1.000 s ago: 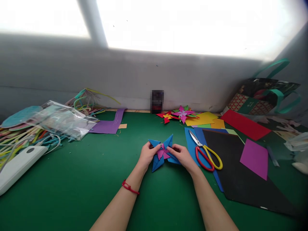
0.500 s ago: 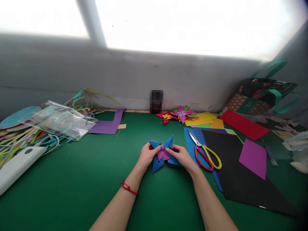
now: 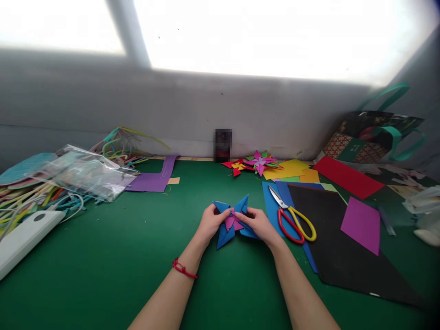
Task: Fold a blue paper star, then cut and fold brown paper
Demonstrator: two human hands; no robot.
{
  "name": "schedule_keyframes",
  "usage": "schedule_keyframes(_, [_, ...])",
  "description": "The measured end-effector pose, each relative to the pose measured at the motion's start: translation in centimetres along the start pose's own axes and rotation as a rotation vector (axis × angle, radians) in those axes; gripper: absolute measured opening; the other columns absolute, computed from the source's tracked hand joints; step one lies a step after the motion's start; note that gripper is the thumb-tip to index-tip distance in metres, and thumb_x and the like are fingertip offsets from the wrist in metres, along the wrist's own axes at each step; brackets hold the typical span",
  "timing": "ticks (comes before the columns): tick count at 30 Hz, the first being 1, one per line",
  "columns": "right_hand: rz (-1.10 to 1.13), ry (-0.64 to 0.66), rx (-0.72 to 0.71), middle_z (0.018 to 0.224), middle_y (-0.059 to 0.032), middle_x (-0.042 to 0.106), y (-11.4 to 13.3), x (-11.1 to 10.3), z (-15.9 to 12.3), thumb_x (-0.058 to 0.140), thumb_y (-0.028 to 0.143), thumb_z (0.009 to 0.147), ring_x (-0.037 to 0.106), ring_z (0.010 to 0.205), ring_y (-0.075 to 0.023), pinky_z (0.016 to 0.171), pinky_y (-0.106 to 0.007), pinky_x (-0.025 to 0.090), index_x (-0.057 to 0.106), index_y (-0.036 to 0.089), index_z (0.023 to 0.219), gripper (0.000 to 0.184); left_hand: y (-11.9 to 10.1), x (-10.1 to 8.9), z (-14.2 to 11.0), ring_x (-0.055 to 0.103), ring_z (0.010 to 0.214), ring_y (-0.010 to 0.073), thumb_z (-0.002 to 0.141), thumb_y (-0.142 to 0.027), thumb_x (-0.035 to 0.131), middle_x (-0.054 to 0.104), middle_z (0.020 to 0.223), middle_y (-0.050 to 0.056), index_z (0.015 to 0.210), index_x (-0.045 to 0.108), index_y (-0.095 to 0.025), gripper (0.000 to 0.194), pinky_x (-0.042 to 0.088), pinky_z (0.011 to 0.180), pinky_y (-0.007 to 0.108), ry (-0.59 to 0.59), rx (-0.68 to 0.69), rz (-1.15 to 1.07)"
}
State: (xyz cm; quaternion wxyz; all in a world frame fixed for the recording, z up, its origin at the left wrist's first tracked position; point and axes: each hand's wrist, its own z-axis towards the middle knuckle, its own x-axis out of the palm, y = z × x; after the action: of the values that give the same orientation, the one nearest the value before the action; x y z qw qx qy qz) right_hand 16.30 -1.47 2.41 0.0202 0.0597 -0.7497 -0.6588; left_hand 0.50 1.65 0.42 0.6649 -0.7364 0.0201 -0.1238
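A folded paper star, blue with a pink centre, lies on the green table mat in front of me. My left hand pinches its left side, fingers closed on the paper near the pink middle. Just to the right, my right hand grips the star's right side, thumb and fingers pressed on the blue flaps. A red string bracelet is on my left wrist.
Red-and-yellow scissors lie on blue paper right of my hands, beside black, purple and red sheets. Finished colourful stars sit by the wall. Plastic bag, strips and a white device lie left. A gift bag stands far right.
Both hands stay on the star with only small finger shifts at its centre; the view has drifted slightly.
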Motion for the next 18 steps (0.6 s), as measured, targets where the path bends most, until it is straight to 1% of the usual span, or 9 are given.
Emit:
schedule_keyframes(4, [0.012, -0.014, 0.004, 0.087, -0.0033, 0.067, 0.00, -0.11, -0.06, 0.061, 0.047, 0.067, 0.059, 0.081, -0.0201, 0.071, -0.029, 0.044, 0.067, 0.018, 0.088, 0.036, 0.25, 0.06, 0.06, 0.059, 0.070, 0.0169, 0.061, -0.037, 0.069, 0.064, 0.074, 0.004, 0.075, 0.059, -0.014, 0.029, 0.045, 0.064, 0.026, -0.038, -0.008, -0.020])
schedule_keyframes(8, [0.007, -0.050, 0.010, 0.081, -0.0038, 0.066, -0.16, -0.43, 0.06, 0.062, 0.049, 0.065, 0.058, 0.080, -0.0215, 0.066, -0.029, 0.045, 0.066, 0.017, 0.085, 0.038, 0.58, 0.02, 0.17, 0.058, 0.068, 0.0165, 0.062, -0.037, 0.068, 0.063, 0.074, 0.004, 0.075, 0.059, -0.014, 0.028, 0.045, 0.063, 0.026, -0.080, -0.017, 0.002])
schedule_keyframes(14, [0.126, 0.017, 0.021, 0.090, -0.0060, 0.065, -0.52, -0.56, 0.18, 0.065, 0.044, 0.065, 0.058, 0.087, -0.0218, 0.076, -0.032, 0.045, 0.062, 0.017, 0.087, 0.036, 0.60, 0.05, 0.05, 0.058, 0.066, 0.0155, 0.063, -0.034, 0.068, 0.062, 0.071, 0.003, 0.075, 0.059, -0.014, 0.026, 0.045, 0.062, 0.026, -0.046, -0.026, 0.014])
schedule_keyframes(16, [0.129, 0.024, 0.018, 0.088, -0.0055, 0.065, -0.67, -0.56, 0.22, 0.065, 0.042, 0.066, 0.058, 0.087, -0.0213, 0.075, -0.032, 0.045, 0.061, 0.016, 0.087, 0.033, 0.50, 0.09, 0.00, 0.057, 0.065, 0.0153, 0.062, -0.035, 0.068, 0.062, 0.071, 0.002, 0.074, 0.058, -0.014, 0.026, 0.045, 0.061, 0.025, -0.032, -0.031, 0.023])
schedule_keyframes(18, [0.096, 0.009, -0.003, 0.083, -0.0040, 0.064, -0.79, -0.54, 0.27, 0.064, 0.041, 0.068, 0.058, 0.083, -0.0199, 0.072, -0.030, 0.045, 0.060, 0.016, 0.082, 0.029, 0.38, 0.13, -0.03, 0.057, 0.064, 0.0151, 0.062, -0.036, 0.068, 0.062, 0.070, 0.002, 0.073, 0.058, -0.014, 0.026, 0.044, 0.060, 0.025, -0.034, -0.030, 0.033])
